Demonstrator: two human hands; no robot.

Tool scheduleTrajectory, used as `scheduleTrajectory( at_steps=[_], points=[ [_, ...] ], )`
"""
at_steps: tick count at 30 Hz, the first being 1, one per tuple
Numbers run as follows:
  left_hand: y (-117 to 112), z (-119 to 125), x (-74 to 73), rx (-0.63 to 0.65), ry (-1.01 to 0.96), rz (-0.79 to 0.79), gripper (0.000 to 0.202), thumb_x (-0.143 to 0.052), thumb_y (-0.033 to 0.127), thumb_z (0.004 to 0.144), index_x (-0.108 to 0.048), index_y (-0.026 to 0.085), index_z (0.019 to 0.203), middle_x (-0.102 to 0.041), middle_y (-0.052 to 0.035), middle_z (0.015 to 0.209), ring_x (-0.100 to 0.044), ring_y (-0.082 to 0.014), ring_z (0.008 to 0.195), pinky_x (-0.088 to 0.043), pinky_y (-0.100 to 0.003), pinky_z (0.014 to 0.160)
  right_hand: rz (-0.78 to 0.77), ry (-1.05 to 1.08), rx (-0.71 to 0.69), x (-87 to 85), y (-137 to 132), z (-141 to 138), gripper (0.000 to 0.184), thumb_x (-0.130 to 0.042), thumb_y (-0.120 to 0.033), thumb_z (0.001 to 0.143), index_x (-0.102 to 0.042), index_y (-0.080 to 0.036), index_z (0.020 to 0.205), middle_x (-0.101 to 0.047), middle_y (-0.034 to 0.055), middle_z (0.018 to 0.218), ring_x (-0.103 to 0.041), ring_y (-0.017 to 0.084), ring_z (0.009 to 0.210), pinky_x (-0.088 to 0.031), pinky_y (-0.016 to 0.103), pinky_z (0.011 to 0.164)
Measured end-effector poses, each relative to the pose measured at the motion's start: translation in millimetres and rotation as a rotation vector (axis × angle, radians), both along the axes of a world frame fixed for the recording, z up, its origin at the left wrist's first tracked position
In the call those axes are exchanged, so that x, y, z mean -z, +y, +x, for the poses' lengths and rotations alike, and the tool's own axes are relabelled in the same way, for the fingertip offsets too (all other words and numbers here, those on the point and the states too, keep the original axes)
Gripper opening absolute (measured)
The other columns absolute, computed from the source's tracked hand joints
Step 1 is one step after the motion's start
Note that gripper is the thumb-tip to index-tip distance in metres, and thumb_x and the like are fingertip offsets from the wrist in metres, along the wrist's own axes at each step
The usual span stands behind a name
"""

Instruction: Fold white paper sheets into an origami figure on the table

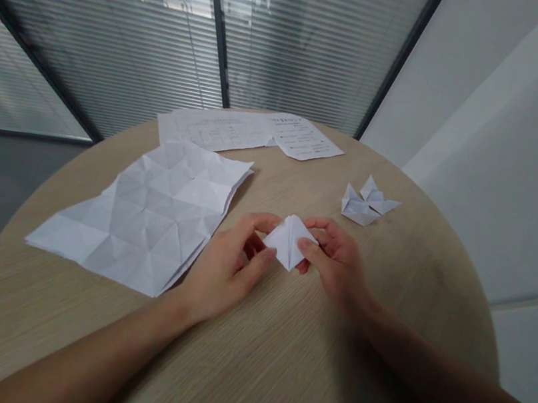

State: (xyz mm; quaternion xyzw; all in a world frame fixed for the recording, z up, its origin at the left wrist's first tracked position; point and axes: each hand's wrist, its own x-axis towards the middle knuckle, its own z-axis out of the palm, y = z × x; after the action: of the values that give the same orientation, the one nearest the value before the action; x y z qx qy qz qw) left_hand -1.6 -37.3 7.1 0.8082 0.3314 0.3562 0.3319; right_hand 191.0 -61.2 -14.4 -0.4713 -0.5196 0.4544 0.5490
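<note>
A small piece of folded white paper [285, 243], diamond-shaped with a crease down its middle, is held between both hands over the table. My left hand [234, 260] pinches its left corner between thumb and fingers. On the opposite corner, my right hand [334, 258] has its thumb on top and its fingers behind the paper. Beyond the right hand sits a folded paper model [367, 206] with several pointed flaps standing up. Left of my left hand lies a stack of creased white sheets [156, 211].
Printed sheets [223, 131] lie at the far edge of the round wooden table [263, 376]. Behind it stands a glass partition with blinds [312, 46]. A white wall [525, 145] rises close on the right.
</note>
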Motion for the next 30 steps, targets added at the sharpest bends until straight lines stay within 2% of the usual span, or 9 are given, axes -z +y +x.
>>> scheduleTrajectory(
  at_steps=[2,5,10,12,15,21,24,28,30],
  points=[
    [-0.1,-0.4,0.7,0.035,0.057,0.131,0.041,-0.056,0.017,0.086,-0.051,0.022,0.127,-0.064,-0.0043,0.104,-0.062,-0.0149,0.083,-0.050,-0.024,0.062,-0.012,0.012,0.042,-0.9,1.0,1.6,0.030,-0.069,-0.037,0.081,-0.058,-0.020,0.102,-0.066,-0.0043,0.061,-0.057,0.011,0.047,-0.046,0.023,0.046],
    [0.7,0.5,2.0,0.030,0.124,0.254,0.038,-0.058,0.017,0.084,-0.054,0.022,0.121,-0.064,-0.0052,0.108,-0.062,-0.0176,0.090,-0.051,-0.027,0.069,-0.021,-0.007,0.003,-2.2,-1.3,-0.2,0.030,-0.069,-0.039,0.082,-0.059,-0.020,0.103,-0.065,-0.0042,0.064,-0.055,0.010,0.048,-0.045,0.023,0.046],
    [1.2,1.3,2.1,-0.120,0.208,0.351,0.011,-0.050,0.023,0.091,-0.057,0.018,0.099,-0.065,-0.0047,0.086,-0.062,-0.0184,0.076,-0.048,-0.030,0.067,0.079,-0.052,-0.164,-3.5,-10.6,-5.9,0.029,-0.066,-0.041,0.086,-0.065,-0.020,0.106,-0.068,0.0017,0.083,-0.060,0.012,0.066,-0.049,0.024,0.058],
    [-0.1,1.5,0.7,-0.140,0.250,0.378,0.016,-0.046,0.029,0.096,-0.056,0.018,0.088,-0.062,-0.0033,0.076,-0.059,-0.0174,0.068,-0.045,-0.029,0.062,0.089,-0.076,-0.227,-2.8,-13.6,-7.1,0.031,-0.067,-0.038,0.086,-0.063,-0.021,0.111,-0.069,0.0039,0.095,-0.063,0.014,0.076,-0.052,0.027,0.066],
    [-2.3,2.3,-1.2,-0.089,0.303,0.460,0.025,-0.041,0.029,0.098,-0.055,0.018,0.081,-0.059,-0.0023,0.069,-0.055,-0.0160,0.061,-0.042,-0.028,0.058,0.095,-0.139,-0.130,-0.9,-15.9,-10.2,0.029,-0.065,-0.031,0.087,-0.062,-0.023,0.115,-0.068,0.0034,0.098,-0.064,0.014,0.079,-0.053,0.026,0.068],
    [-6.4,4.4,-3.3,-0.145,0.326,0.572,0.032,-0.040,0.026,0.098,-0.057,0.018,0.072,-0.059,-0.0026,0.061,-0.054,-0.0151,0.056,-0.041,-0.029,0.058,0.125,-0.274,0.112,0.4,-16.2,-17.6,0.017,-0.061,-0.029,0.088,-0.063,-0.022,0.103,-0.062,-0.0026,0.068,-0.055,0.011,0.054,-0.047,0.023,0.049],
    [-8.3,5.4,-4.3,-0.220,0.279,0.515,0.031,-0.044,0.028,0.095,-0.053,0.020,0.066,-0.058,-0.0005,0.057,-0.053,-0.0130,0.052,-0.039,-0.027,0.053,0.132,-0.293,0.159,0.4,-18.0,-18.7,0.027,-0.061,-0.024,0.086,-0.062,-0.023,0.113,-0.055,-0.0063,0.058,-0.051,0.011,0.047,-0.042,0.023,0.044],
    [-6.7,4.5,-6.0,-0.392,0.067,0.220,0.004,-0.054,0.023,0.083,-0.051,0.022,0.081,-0.056,0.0067,0.055,-0.049,-0.0091,0.043,-0.035,-0.023,0.045,0.175,-0.288,0.118,-0.5,-20.4,-17.3,0.029,-0.059,-0.023,0.087,-0.065,-0.024,0.115,-0.052,-0.0072,0.056,-0.051,0.011,0.047,-0.043,0.023,0.045],
    [-3.5,3.2,-7.2,-0.324,-0.062,0.066,0.010,-0.053,0.020,0.083,-0.053,0.021,0.092,-0.061,0.0059,0.062,-0.054,-0.0096,0.046,-0.040,-0.022,0.047,0.204,-0.258,0.091,-1.0,-19.0,-15.0,0.026,-0.059,-0.023,0.088,-0.069,-0.025,0.112,-0.058,-0.0045,0.063,-0.055,0.011,0.052,-0.046,0.024,0.048]
  ],
)
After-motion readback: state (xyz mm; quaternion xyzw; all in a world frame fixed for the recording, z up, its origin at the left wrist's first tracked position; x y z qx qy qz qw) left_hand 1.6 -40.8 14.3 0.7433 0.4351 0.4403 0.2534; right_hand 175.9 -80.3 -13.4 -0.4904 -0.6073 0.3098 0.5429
